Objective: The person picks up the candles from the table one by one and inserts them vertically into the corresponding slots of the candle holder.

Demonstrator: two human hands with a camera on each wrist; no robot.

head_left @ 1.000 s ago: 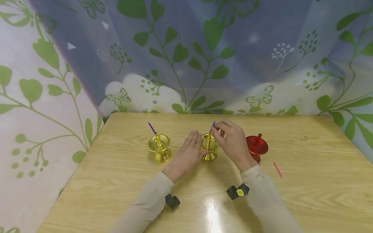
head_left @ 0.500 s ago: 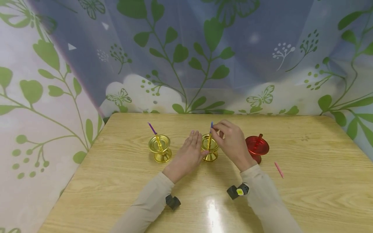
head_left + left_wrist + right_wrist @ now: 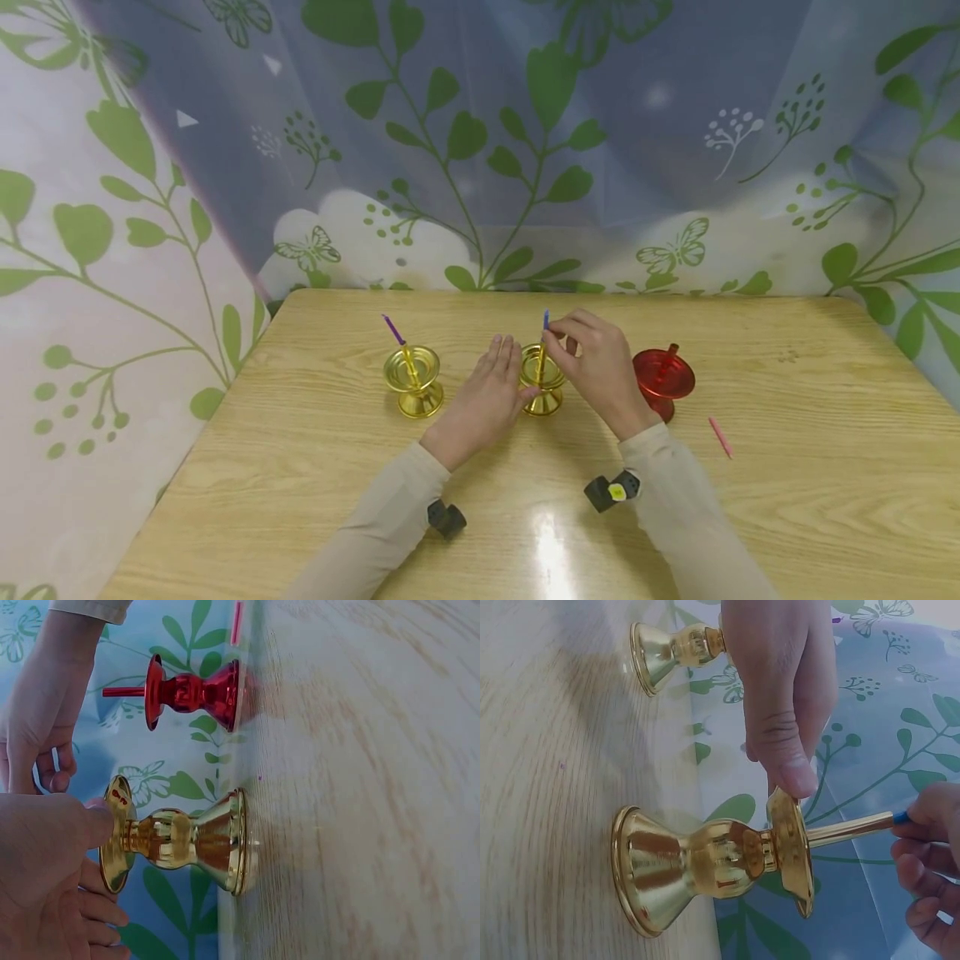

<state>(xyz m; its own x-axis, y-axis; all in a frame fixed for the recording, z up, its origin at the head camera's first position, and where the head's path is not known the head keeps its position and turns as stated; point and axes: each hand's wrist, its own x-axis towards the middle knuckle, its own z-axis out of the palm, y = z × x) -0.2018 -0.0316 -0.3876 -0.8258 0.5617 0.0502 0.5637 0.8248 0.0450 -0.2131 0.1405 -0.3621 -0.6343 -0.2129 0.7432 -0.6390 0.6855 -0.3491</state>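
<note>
The middle gold candle holder stands upright on the table, a thin tube rising from its dish. Beside it, my left hand holds the dish, thumb on the near rim and fingers fairly straight along the left side. With thumb and fingertips, my right hand pinches a small blue candle at the top of the tube. In the right wrist view, a bit of the blue candle shows between tube and fingertips. The rest of it is hidden by the fingers and the tube.
Left of my hands stands another gold candle holder with a tilted purple candle. A red candle holder is close behind my right wrist. Further right, a pink candle lies on the wooden table. Patterned cloth hangs behind.
The blue candle leaned to the right a second ago and now stands nearly upright, in line with the tube. My right fingertips shifted slightly with it; my left hand stays on the holder.
</note>
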